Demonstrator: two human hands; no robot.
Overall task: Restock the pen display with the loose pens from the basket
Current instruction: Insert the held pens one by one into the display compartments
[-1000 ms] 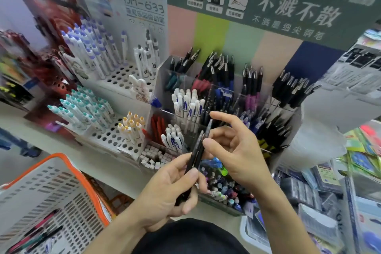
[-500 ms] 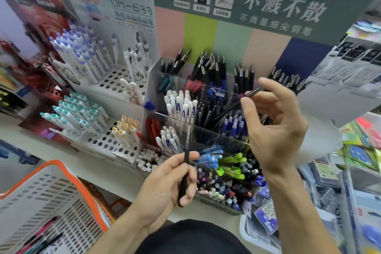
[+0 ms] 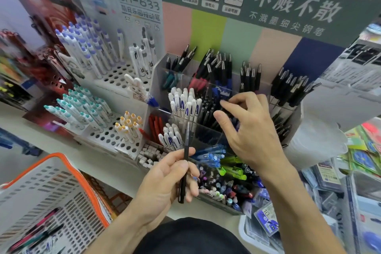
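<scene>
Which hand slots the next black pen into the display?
Likely left: the left hand has the black pen in its grip, by the display. The right hand is among the pens; its hold is unclear.

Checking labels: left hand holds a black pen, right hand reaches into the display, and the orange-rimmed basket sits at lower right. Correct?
One error. The head view shows the orange-rimmed basket at lower left, not lower right. The left hand does hold the black pen, and the right hand reaches into the display.
</scene>
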